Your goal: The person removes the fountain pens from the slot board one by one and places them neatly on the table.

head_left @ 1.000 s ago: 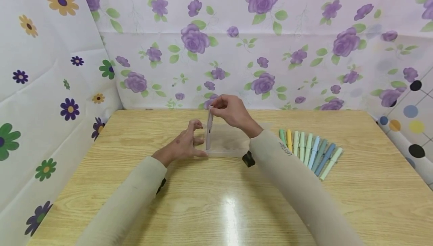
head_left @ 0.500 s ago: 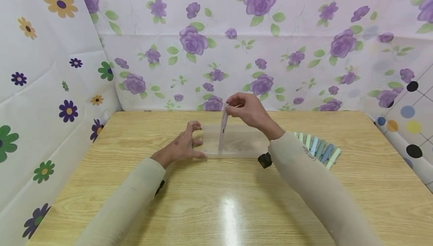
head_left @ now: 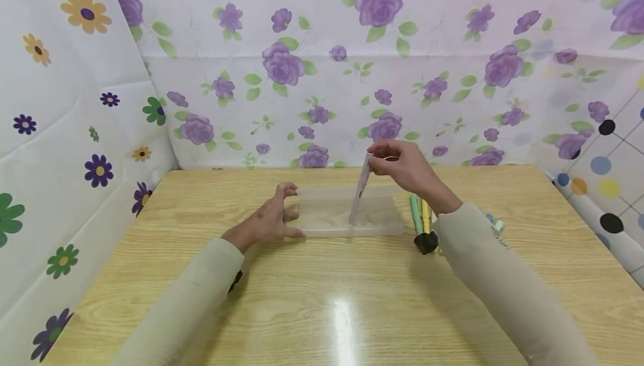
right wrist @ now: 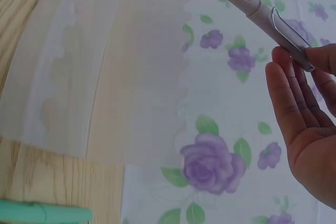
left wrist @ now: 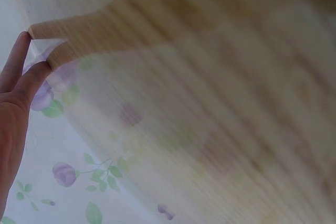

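Note:
In the head view a frosted, see-through pen rack (head_left: 322,209) with scalloped edges lies lengthwise on the table. My left hand (head_left: 266,220) steadies its left end, thumb at the front corner and index finger bent at the back corner. Over the right half of the rack, my right hand (head_left: 407,169) pinches a pale pinkish pen (head_left: 360,190) near its top between thumb and fingers. The pen leans slightly, its lower tip down at the rack's front part. A metal clip and a small dark window on the pen (right wrist: 257,14) show in the right wrist view.
Right of the rack lie a green pen (head_left: 416,214) and a yellow pen (head_left: 425,215). More pens are mostly hidden behind my right sleeve (head_left: 483,254). A flowered cloth (head_left: 226,109) hangs along the table's back edge, and another (head_left: 60,187) along the left.
My right hand has carried the pale pen rightward along the rack, from its left end to the right half. My left hand stays at the left end.

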The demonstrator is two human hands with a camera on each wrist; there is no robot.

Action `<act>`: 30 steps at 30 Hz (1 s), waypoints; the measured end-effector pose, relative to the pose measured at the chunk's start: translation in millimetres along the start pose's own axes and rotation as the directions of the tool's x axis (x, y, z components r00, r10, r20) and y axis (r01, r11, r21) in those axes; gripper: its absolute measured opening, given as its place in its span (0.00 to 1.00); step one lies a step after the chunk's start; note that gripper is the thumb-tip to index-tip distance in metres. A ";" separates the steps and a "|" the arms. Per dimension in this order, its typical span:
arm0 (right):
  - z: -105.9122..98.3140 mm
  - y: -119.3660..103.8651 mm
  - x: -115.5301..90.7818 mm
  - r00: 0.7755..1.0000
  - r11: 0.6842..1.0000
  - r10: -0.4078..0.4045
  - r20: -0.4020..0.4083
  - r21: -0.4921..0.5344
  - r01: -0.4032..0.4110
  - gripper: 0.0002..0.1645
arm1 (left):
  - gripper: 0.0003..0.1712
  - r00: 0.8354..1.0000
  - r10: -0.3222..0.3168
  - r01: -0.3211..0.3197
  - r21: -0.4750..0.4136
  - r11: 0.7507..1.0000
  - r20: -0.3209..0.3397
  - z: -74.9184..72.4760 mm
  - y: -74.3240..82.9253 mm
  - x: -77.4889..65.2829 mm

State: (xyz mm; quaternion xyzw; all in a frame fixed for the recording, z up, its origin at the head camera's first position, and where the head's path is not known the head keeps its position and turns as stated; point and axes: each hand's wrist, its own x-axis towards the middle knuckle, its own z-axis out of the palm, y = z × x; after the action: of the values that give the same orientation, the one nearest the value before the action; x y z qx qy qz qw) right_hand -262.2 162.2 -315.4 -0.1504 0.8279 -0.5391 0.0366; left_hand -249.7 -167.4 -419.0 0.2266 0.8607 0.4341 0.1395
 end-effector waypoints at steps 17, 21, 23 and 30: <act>-51.7 20.9 -31.2 1.000 1.000 0.015 -0.024 0.009 -0.015 0.20 | 0.58 1.000 -0.011 0.011 -0.008 1.000 0.009 -0.1 1.1 1.0; -63.1 25.0 -38.7 0.999 0.999 0.036 -0.038 0.041 -0.035 0.21 | 0.59 1.000 -0.007 0.007 0.006 1.000 0.009 -0.5 1.4 1.2; -68.5 26.6 -42.4 0.998 0.997 0.045 -0.054 0.066 -0.042 0.21 | 0.59 1.000 -0.008 0.008 0.014 1.000 0.008 -0.9 1.5 1.1; -84.5 32.7 -55.0 0.990 0.992 0.116 -0.084 0.065 -0.111 0.27 | 0.59 1.000 -0.003 0.003 0.034 0.999 0.006 -1.7 0.2 1.5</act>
State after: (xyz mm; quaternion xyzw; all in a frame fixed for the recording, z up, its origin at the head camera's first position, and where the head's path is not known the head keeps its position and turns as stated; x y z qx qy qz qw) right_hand -235.5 264.7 -315.4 -0.0780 0.8194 -0.5668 0.0353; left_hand -251.6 -167.7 -417.9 0.2288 0.8679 0.4186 0.1388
